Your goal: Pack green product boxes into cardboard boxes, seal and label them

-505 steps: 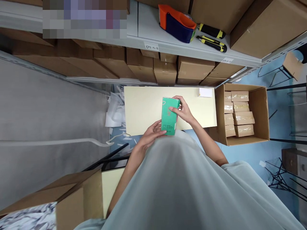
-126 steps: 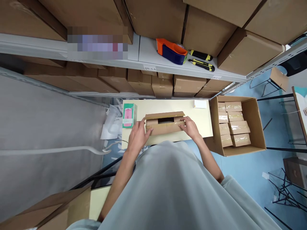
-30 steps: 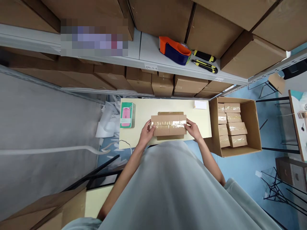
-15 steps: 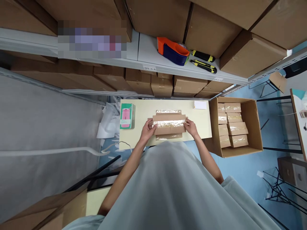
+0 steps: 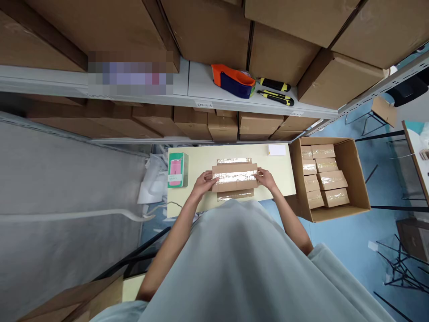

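Note:
A small brown cardboard box (image 5: 234, 184) with a shiny strip of clear tape along its top is held level over the cream table (image 5: 181, 203). At its left end the fingers of my left hand (image 5: 202, 184) are closed on it, thumb on the near side. My right hand (image 5: 267, 180) grips the opposite end in the same manner. Beneath the box, taped cardboard (image 5: 235, 195) shows at the far and near sides; whether it is a separate piece or part of the box, I cannot tell.
A green box with a pink picture (image 5: 176, 170) stands at the table's left, a white box (image 5: 276, 150) at the far right. To the right, a large open carton (image 5: 360, 179) holds several taped boxes. A shelf (image 5: 197, 82) carries a tape dispenser (image 5: 233, 81) and cutters (image 5: 275, 97).
The head view has tilted a little, so the shelf and table sit lower in the picture. Both hands keep their hold on the cardboard box, which stays in nearly the same place over the table.

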`<state>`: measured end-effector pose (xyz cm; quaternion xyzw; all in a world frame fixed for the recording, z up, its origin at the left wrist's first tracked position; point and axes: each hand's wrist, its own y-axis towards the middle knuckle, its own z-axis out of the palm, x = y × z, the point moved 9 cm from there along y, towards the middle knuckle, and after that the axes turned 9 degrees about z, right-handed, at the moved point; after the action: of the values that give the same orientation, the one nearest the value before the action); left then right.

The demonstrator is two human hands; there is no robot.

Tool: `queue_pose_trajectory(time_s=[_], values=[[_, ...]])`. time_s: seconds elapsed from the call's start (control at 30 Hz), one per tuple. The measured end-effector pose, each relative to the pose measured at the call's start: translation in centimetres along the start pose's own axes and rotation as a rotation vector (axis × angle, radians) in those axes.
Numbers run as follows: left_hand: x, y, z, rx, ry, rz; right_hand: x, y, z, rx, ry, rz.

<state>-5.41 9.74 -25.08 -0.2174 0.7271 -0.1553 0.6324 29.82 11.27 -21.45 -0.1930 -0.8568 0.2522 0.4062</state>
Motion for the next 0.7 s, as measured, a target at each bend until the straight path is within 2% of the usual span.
queue_pose_trajectory(time_s=[0.2,0.3,0.4,0.47,0.53,0.7], values=[[-0.9,-0.6,-1.0,-0.039,0.008,0.061,0.1,-1.5,-0.8,-0.049,-0.104,0.085],[-1.9,-0.1,-2.2,-0.071,0.055,0.135,1.4,-2.1,-1.9,-0.073,-0.103,0.051],[-4.1,1.0,-3.5,-0.103,0.108,0.231,4.0,-2.2,-3.7,-0.122,-0.111,-0.02],[-6.7,1.9,-4.0,-0.12,0.145,0.327,6.6,-1.9,-5.1,-0.155,-0.111,-0.086],[-10.2,2.8,-4.3,-0.139,0.189,0.447,9.7,-1.6,-6.5,-0.184,-0.105,-0.16],[-21.6,4.3,-3.3,-0.217,0.32,0.733,19.1,-0.7,-10.2,-0.285,-0.153,-0.355]])
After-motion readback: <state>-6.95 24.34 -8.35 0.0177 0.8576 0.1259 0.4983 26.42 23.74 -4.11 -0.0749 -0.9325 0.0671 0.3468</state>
